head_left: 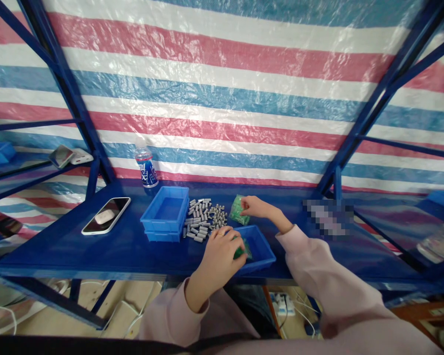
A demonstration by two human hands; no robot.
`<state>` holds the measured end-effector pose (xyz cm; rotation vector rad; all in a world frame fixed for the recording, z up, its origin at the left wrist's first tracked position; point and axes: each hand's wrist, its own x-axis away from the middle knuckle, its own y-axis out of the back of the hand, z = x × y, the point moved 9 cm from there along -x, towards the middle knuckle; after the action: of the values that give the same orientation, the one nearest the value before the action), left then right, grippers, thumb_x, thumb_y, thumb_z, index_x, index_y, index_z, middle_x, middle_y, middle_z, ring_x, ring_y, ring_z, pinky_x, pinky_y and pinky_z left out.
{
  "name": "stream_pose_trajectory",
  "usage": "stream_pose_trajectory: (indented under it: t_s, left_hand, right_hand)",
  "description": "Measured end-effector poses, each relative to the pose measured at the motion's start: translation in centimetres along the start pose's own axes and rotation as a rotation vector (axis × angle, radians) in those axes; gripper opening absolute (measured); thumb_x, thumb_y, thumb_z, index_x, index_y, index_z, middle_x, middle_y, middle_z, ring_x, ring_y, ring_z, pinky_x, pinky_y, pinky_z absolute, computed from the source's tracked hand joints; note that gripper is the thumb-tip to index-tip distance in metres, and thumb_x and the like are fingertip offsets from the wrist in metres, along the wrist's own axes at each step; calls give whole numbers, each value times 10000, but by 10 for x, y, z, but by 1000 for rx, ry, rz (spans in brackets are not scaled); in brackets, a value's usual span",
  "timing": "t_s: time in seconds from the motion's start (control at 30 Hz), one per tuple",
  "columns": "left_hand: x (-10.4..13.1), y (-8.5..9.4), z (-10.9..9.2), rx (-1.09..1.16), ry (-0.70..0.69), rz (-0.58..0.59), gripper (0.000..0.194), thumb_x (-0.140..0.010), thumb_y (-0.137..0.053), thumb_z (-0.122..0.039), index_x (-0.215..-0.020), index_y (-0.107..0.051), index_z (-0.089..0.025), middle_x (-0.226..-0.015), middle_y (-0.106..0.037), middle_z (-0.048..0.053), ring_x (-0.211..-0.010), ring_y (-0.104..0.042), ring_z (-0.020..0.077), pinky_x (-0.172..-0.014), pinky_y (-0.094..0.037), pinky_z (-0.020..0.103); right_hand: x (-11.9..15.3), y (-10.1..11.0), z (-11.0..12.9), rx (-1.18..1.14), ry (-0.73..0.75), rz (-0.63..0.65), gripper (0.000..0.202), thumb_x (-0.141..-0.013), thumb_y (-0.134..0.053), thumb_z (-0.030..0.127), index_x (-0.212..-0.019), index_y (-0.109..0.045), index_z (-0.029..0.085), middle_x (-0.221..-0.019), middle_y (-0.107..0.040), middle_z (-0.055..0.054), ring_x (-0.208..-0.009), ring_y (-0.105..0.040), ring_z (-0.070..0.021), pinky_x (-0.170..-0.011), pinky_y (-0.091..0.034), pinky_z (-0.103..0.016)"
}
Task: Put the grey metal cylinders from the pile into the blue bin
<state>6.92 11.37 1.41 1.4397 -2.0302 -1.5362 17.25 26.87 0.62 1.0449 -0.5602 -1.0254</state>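
Observation:
My left hand (pixel 222 254) is over the near left side of a blue plastic bin (pixel 264 249). Its fingers curl round a green packet-like thing (pixel 239 253), partly hidden by the hand. Beyond the bin, a small clear packet of green pieces (pixel 239 211) lies on the table. My right hand (pixel 258 207) reaches in from the right with bent fingers closed at that packet's upper right edge. Several grey metal cylinders (pixel 196 231) and smaller metal pieces (pixel 217 215) lie loose just left of the packet and beyond my left hand.
Two stacked blue bins (pixel 165 222) stand left of the metal pieces. A labelled plastic bottle (pixel 147 167) is behind them. Farther left lies a phone (pixel 109 213) with a white case on it. Blue frame posts (pixel 333 172) and a striped sheet (pixel 222 98) bound the blue table (pixel 126 251).

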Motion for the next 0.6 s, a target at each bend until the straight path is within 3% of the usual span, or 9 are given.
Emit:
stream_pose_trajectory:
  t_s: [0.17,0.3,0.47,0.6]
  left_hand:
    - [0,1,1,6,5,-6,21,-802,-620,-255,-805,-614,-235,-1049,-640,-33,-1124,-462,200,-939,-325,372]
    - [0,1,0,5,5,-7,22,-801,-623,-250,-816,-614,-237,-1050,-637,-35,-1120,-462,194,-943,-322,367]
    - [0,-1,0,-5,6,3,44,-811,-611,-275,-830,-620,-237,-997,-632,-14,-1124,-460,205,-951,-324,374]
    - [0,-2,0,-2,8,9,42,-806,-616,-271,-837,-618,-242,-999,-627,-20,-1140,-451,206,-961,-318,376]
  right_hand:
    - [11,16,12,4,16,27,171,-635,-655,181,-553,-506,174,-530,-502,35,-531,-462,-117,-517,-308,-243]
    - [33,38,36,-33,49,35,152,-714,-614,256,-636,-507,180,-565,-531,35,-537,-496,-117,-526,-348,-240]
    - [77,33,84,-308,78,282,189,-796,-546,344,-714,-447,205,-496,-495,66,-425,-502,-108,-416,-358,-208]
    - [95,32,93,-214,48,232,179,-789,-543,272,-680,-418,202,-497,-516,52,-425,-545,-110,-391,-354,-184]
